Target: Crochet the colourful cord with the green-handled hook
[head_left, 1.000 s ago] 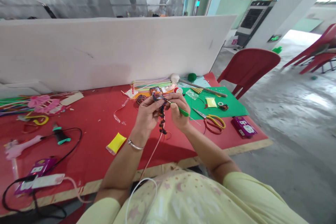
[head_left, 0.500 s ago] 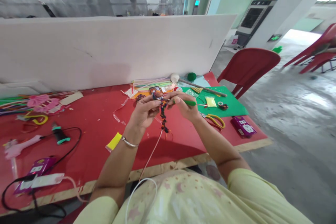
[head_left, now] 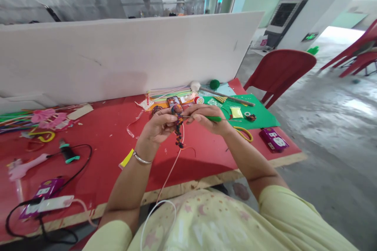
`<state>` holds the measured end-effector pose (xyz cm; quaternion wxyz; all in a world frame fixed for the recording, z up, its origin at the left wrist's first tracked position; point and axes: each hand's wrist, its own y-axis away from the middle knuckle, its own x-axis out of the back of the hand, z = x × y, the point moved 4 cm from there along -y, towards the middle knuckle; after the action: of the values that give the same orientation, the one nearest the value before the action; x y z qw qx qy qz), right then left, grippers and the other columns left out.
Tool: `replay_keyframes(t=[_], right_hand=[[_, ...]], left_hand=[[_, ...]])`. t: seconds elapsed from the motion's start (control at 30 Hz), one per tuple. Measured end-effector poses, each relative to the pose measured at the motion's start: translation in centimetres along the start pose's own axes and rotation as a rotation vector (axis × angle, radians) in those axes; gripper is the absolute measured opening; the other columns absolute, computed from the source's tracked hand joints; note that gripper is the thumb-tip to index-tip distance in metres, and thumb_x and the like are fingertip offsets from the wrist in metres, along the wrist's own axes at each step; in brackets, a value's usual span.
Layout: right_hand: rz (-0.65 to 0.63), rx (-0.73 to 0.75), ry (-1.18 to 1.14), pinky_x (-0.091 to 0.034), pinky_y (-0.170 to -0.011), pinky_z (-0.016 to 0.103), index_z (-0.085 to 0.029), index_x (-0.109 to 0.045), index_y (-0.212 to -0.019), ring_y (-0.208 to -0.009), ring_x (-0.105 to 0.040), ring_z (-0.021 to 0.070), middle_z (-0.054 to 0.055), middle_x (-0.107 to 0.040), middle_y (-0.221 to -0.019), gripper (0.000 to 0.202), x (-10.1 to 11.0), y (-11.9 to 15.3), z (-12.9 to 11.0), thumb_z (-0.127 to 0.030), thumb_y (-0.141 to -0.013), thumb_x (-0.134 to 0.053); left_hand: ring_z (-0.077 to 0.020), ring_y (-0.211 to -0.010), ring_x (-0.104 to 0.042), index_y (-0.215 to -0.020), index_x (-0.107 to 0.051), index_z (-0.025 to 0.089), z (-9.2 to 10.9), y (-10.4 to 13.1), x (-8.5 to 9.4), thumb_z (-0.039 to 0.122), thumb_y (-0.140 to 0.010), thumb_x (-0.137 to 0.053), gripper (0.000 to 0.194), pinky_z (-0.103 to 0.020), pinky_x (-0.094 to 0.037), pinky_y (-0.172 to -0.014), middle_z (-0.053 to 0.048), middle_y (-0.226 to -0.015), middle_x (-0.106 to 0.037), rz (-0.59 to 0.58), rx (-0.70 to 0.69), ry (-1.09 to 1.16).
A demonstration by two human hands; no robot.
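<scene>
In the head view, a multicoloured yarn strip [head_left: 178,136] is pinched by the left hand [head_left: 155,127] at centre frame; a green-handled tool [head_left: 214,119] is grasped by the right hand [head_left: 206,119]. A hanging length is already formed; the remainder cannot be determined. Yellow-handled scissors [head_left: 250,133], right of centre, are partly obstructed by the right forearm [head_left: 250,159].
</scene>
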<state>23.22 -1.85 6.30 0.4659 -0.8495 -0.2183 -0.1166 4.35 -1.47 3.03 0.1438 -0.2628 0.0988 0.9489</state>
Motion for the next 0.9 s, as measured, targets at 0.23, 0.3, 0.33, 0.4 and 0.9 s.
replay_keyframes(t=[0.23,0.3,0.33,0.4,0.9], right_hand=[[0.034,-0.116,-0.158,-0.067,-0.083,0.032,-0.021,-0.082,-0.086,-0.088,-0.077,0.0163,0.008,-0.081,-0.099,0.038,-0.1,0.3,0.4,-0.042,-0.104,-0.056],[0.068,-0.120,-0.141,-0.067,-0.081,0.031,-0.021,-0.082,-0.086,-0.086,-0.077,0.0159,0.008,-0.081,-0.100,0.038,-0.1,0.3,0.2,-0.042,-0.104,-0.056],[0.080,-0.118,-0.123,-0.067,-0.081,0.031,-0.021,-0.082,-0.086,-0.087,-0.077,0.0161,0.008,-0.081,-0.100,0.038,-0.1,0.3,0.2,-0.042,-0.104,-0.056],[0.082,-0.104,-0.075,-0.067,-0.082,0.031,-0.022,-0.082,-0.086,-0.088,-0.077,0.0169,0.008,-0.082,-0.100,0.039,0.0,0.3,0.0,-0.043,-0.104,-0.055],[-0.127,0.062,0.159,-0.064,-0.100,0.036,-0.023,-0.078,-0.117,-0.113,-0.077,0.0204,0.010,-0.080,-0.120,0.024,0.6,0.0,-1.8,-0.023,-0.101,-0.061]], left_hand=[[-0.0040,-0.046,-0.041,-0.085,-0.080,0.012,-0.3,-0.1,0.0,0.013,-0.052,-0.081,0.034,-0.014,-0.027,-0.039,0.003,-0.055,-0.053,0.007,0.014,0.005],[-0.0059,-0.049,-0.049,-0.090,-0.081,0.013,-0.2,-0.1,-0.2,0.016,-0.053,-0.085,0.037,-0.015,-0.031,-0.041,0.000,-0.060,-0.061,0.033,-0.004,-0.014],[-0.0069,-0.051,-0.052,-0.092,-0.082,0.013,-0.2,-0.1,-0.3,0.017,-0.054,-0.087,0.038,-0.016,-0.032,-0.042,-0.002,-0.064,-0.066,0.046,-0.016,-0.028],[-0.0077,-0.053,-0.056,-0.091,-0.082,0.014,-0.1,0.0,-0.5,0.019,-0.055,-0.091,0.037,-0.016,-0.033,-0.043,-0.004,-0.071,-0.071,0.064,-0.058,-0.063],[-0.0063,-0.052,-0.053,-0.087,-0.082,0.010,0.4,-0.2,-0.4,0.012,-0.051,-0.090,0.037,-0.017,-0.035,-0.042,-0.002,-0.069,-0.068,0.012,0.005,-0.099]])
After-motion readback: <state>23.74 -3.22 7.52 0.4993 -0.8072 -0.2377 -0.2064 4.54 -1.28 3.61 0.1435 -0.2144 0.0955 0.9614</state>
